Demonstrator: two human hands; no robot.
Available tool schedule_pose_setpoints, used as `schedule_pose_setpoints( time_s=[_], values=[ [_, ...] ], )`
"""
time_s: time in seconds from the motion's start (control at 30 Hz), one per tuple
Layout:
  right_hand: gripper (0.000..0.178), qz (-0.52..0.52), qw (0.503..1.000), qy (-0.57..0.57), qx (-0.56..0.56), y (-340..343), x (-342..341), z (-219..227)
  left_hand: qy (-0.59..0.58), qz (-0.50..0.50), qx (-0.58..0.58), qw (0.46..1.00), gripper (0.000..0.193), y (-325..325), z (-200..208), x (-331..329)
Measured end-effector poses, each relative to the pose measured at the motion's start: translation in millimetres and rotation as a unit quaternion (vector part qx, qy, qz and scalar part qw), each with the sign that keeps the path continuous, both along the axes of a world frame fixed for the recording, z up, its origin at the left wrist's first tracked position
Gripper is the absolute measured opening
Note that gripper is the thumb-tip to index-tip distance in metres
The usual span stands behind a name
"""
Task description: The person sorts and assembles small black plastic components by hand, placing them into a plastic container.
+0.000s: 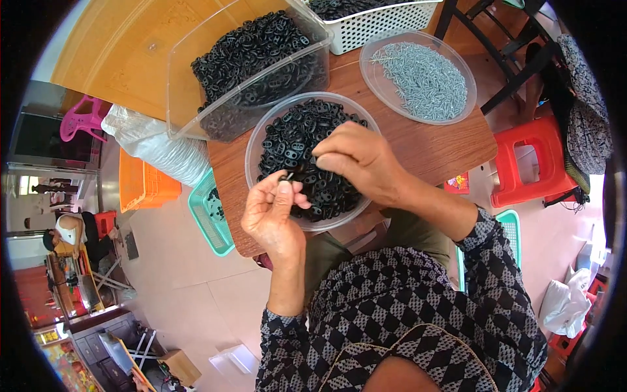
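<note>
Over a round clear bowl [252, 157] full of small black plastic parts with two holes [284, 137], my left hand [274, 219] pinches one small black part [286, 176] between thumb and fingertips. A bright sliver shows at that part; what it is I cannot make out. My right hand [362, 160] hangs just to the right, above the bowl, with its fingers curled together. Whatever lies in its fingertips, if anything, is hidden. To the right of the bowl, a shallow clear dish [372, 81] bears a heap of small silver metal pins or screws [424, 78].
A clear bin [171, 91] of similar black parts and a white perforated basket [379, 31] stand behind the bowl on the wooden table [450, 147]. Green baskets [228, 243], an orange crate [140, 183], a white sack [157, 144] and a red stool [532, 157] surround the table.
</note>
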State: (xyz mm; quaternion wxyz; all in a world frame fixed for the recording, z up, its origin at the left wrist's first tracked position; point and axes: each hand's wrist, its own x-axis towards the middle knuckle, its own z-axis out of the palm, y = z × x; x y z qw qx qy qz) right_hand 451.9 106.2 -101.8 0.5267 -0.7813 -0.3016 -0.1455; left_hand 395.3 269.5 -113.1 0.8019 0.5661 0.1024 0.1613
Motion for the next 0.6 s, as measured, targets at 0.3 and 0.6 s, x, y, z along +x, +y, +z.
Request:
schedule_pose_setpoints(
  time_s=[0.3,0.6],
  values=[
    [0.014,0.005,0.983,-0.081,-0.166,-13.3,-10.7,-17.5,0.029,0.012,-0.006,0.999,0.015,9.2,-5.3,-10.5],
    [0.012,0.039,0.934,-0.183,-0.304,10.3,-11.3,-18.8,0.032,0.015,-0.019,0.999,0.016,6.6,-2.2,-14.0]
  ],
)
